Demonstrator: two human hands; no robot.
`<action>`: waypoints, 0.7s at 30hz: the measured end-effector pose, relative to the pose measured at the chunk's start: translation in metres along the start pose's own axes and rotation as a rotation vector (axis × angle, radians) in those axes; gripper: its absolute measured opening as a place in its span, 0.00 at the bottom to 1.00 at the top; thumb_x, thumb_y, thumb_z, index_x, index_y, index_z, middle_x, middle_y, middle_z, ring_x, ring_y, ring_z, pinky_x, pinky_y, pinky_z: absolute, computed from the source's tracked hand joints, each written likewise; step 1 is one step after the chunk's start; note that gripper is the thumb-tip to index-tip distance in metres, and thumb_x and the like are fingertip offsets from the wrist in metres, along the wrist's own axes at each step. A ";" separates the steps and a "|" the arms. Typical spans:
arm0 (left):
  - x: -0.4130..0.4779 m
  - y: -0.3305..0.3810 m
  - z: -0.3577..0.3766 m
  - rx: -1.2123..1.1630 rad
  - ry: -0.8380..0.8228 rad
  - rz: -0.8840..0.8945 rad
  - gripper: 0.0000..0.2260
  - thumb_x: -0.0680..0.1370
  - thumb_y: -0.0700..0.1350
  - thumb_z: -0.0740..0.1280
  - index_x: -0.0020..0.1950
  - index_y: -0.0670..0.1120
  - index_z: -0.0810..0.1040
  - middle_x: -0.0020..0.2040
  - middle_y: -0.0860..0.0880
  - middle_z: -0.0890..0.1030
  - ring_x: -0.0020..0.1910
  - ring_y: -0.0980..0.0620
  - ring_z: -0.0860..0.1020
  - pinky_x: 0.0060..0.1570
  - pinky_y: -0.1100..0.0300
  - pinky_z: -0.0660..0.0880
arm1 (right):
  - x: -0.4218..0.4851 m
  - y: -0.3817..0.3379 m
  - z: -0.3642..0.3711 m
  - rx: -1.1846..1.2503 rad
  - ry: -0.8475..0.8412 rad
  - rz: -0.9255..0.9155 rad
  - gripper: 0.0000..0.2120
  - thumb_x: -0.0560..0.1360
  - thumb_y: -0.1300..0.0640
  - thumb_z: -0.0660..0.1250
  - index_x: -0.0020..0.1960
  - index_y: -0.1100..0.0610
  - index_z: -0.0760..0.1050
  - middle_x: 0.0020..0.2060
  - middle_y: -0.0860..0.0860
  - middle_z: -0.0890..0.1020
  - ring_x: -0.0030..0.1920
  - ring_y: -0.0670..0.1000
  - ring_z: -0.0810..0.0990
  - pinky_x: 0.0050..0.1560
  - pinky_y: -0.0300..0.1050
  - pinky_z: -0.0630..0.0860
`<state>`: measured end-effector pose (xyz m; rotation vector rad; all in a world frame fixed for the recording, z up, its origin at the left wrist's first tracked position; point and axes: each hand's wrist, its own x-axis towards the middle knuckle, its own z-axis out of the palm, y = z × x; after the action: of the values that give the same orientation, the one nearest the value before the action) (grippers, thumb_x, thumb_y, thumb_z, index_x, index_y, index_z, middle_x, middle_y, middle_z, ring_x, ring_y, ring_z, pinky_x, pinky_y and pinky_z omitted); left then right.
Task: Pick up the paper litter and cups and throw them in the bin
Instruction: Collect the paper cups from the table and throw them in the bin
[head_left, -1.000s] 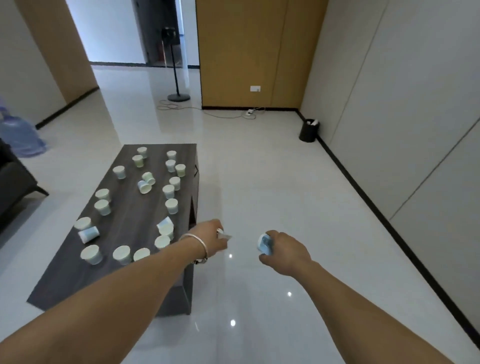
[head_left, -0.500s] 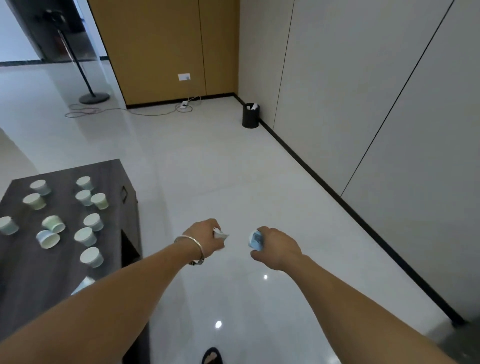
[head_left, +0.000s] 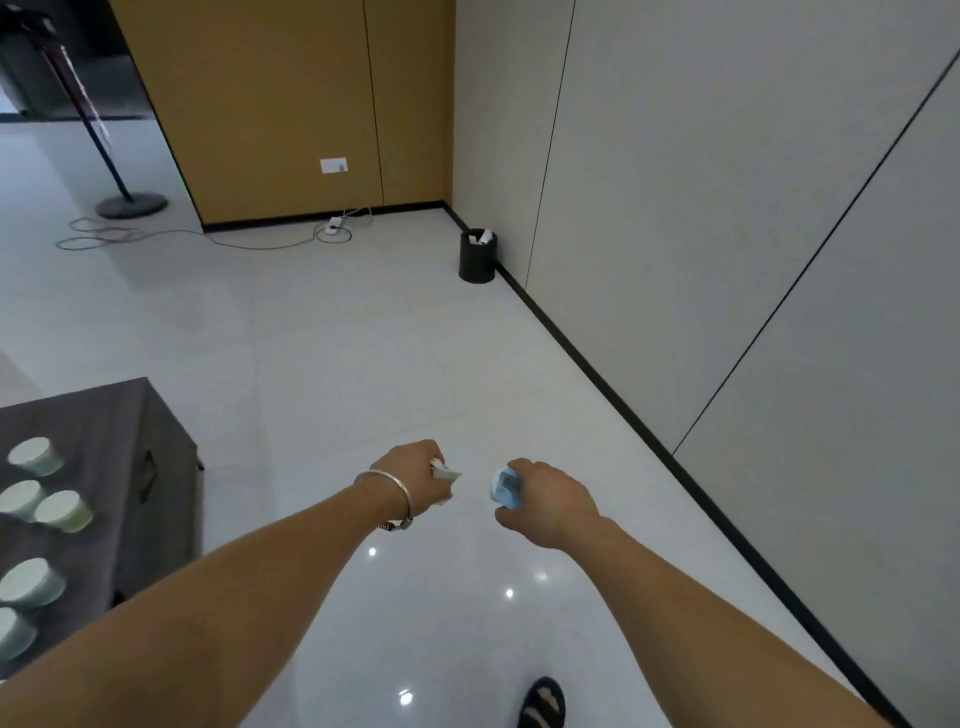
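Left hand: the left hand (head_left: 415, 475) is closed round a small white paper (head_left: 445, 474). A bit of the paper sticks out toward the other hand.
Right hand: the right hand (head_left: 550, 501) has its fingers wrapped round a little blue cup (head_left: 505, 486). The cup pokes out on the left side of the fist.
Both hands: they are held out in front, near each other but not touching, above the shiny floor (head_left: 332, 374).
Bin: the black bin (head_left: 477, 257) stands far ahead, right by the wall (head_left: 675, 208). White things show inside it.
Table: a dark table (head_left: 104, 431) is at the left.
Cups: pale cups (head_left: 36, 456) sit on the table.
Wrist: a silver bracelet (head_left: 387, 483) is on the left wrist.
Foot: a black sandal (head_left: 543, 704) shows at the bottom.
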<state>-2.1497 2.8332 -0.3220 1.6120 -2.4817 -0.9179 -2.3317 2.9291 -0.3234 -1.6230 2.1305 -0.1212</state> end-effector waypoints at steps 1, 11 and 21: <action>0.020 0.008 -0.003 -0.016 0.014 -0.009 0.09 0.69 0.50 0.71 0.46 0.53 0.73 0.41 0.54 0.78 0.40 0.54 0.77 0.36 0.62 0.71 | 0.021 0.011 -0.012 -0.007 0.004 -0.010 0.27 0.73 0.45 0.68 0.69 0.50 0.66 0.60 0.50 0.76 0.57 0.54 0.77 0.54 0.46 0.75; 0.190 0.068 -0.055 -0.023 0.080 -0.101 0.10 0.70 0.50 0.70 0.49 0.52 0.74 0.43 0.53 0.79 0.41 0.52 0.78 0.38 0.61 0.73 | 0.207 0.056 -0.124 -0.046 0.035 -0.117 0.26 0.72 0.46 0.67 0.68 0.49 0.66 0.59 0.49 0.77 0.55 0.53 0.77 0.48 0.44 0.72; 0.415 0.059 -0.119 -0.027 0.076 -0.054 0.10 0.70 0.50 0.70 0.49 0.52 0.74 0.43 0.53 0.77 0.41 0.52 0.77 0.37 0.62 0.69 | 0.412 0.053 -0.182 -0.078 0.005 -0.084 0.27 0.73 0.45 0.67 0.69 0.50 0.65 0.60 0.51 0.76 0.56 0.54 0.77 0.51 0.46 0.74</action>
<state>-2.3475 2.4455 -0.3082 1.6798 -2.3773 -0.8755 -2.5359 2.5242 -0.3028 -1.7596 2.0952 -0.0695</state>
